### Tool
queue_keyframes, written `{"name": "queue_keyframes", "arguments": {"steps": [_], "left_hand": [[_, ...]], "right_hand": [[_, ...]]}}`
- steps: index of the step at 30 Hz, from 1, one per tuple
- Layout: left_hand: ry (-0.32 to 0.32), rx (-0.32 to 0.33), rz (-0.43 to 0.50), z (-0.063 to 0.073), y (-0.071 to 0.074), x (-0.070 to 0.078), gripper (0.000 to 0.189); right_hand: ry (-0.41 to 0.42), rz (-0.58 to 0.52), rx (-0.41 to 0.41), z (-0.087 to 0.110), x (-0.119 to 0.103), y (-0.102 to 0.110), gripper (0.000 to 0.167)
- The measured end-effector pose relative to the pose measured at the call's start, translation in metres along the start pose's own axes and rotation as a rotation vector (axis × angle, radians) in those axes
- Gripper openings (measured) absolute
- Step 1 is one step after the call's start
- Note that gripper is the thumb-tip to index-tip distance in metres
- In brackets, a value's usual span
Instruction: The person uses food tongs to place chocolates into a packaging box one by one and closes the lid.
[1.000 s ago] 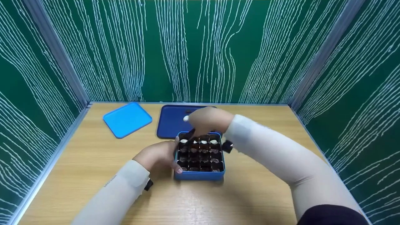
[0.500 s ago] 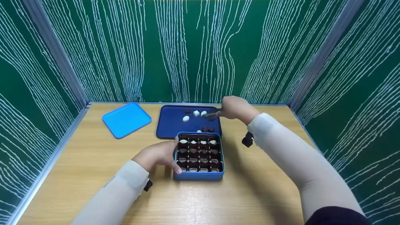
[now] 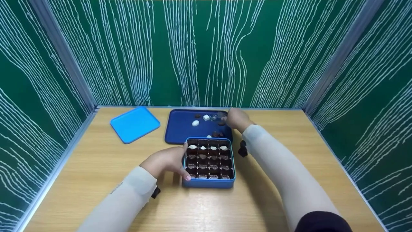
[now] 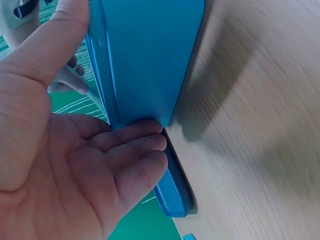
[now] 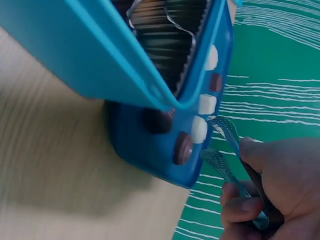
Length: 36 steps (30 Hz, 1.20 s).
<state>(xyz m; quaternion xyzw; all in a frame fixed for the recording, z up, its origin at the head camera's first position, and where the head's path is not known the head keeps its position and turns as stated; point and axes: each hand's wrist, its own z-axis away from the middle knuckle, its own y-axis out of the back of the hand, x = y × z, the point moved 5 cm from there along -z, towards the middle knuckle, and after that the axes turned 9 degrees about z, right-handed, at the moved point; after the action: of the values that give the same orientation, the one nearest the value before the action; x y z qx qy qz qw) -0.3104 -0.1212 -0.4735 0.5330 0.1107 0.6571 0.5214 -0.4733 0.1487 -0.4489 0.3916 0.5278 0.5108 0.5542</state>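
A blue square tin box [image 3: 209, 183] holds a dark brown compartment insert. White chocolates [image 3: 192, 147] sit in its back row and dark chocolates [image 3: 202, 156] in the row before that. My left hand [image 3: 167, 160] braces the box's left side, thumb on the front corner and fingers at the far corner, where the left wrist view shows the fingertips touching. With my right hand [image 3: 238, 119] I grip metal serving tongs [image 5: 229, 131] over the navy tray [image 3: 180, 129]. The tongs' parted tips are close to a white oval chocolate [image 5: 199, 130]; contact is unclear.
More white and dark pieces lie on the tray, including a white cube [image 3: 206, 117] and a dark chocolate [image 5: 183, 148]. The box stands before the tray, hiding part of its front edge. A light blue lid [image 3: 135, 124] rests at the back left, near the green wall [image 3: 193, 64].
My right hand has moved with the tongs from above the box's back rows to the tray's far right. My left hand stays at the box. The head view has shifted slightly.
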Motion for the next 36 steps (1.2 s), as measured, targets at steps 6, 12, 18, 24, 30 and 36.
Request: {"name": "queue_keyframes", "arguments": {"steps": [6, 12, 18, 24, 30, 36], "left_hand": [[-0.007, 0.003, 0.002, 0.000, 0.000, -0.001, 0.157], [-0.005, -0.007, 0.012, 0.002, -0.001, 0.002, 0.156], [0.014, -0.007, 0.019, 0.004, 0.001, 0.002, 0.155], [0.011, -0.004, 0.009, 0.002, 0.002, 0.002, 0.155], [0.015, -0.004, 0.001, 0.002, 0.002, 0.001, 0.155], [0.008, -0.006, -0.001, 0.002, 0.001, 0.002, 0.155]], "right_hand": [[0.021, 0.003, 0.018, -0.006, -0.009, -0.010, 0.030], [0.028, 0.082, 0.007, -0.001, -0.007, -0.007, 0.031], [0.165, 0.249, -0.058, 0.011, -0.013, 0.011, 0.029], [0.211, 0.272, -0.096, 0.020, -0.014, 0.029, 0.026], [0.144, 0.202, -0.107, 0.026, -0.013, 0.025, 0.037], [0.208, 0.245, -0.052, 0.035, -0.023, 0.020, 0.037]]}}
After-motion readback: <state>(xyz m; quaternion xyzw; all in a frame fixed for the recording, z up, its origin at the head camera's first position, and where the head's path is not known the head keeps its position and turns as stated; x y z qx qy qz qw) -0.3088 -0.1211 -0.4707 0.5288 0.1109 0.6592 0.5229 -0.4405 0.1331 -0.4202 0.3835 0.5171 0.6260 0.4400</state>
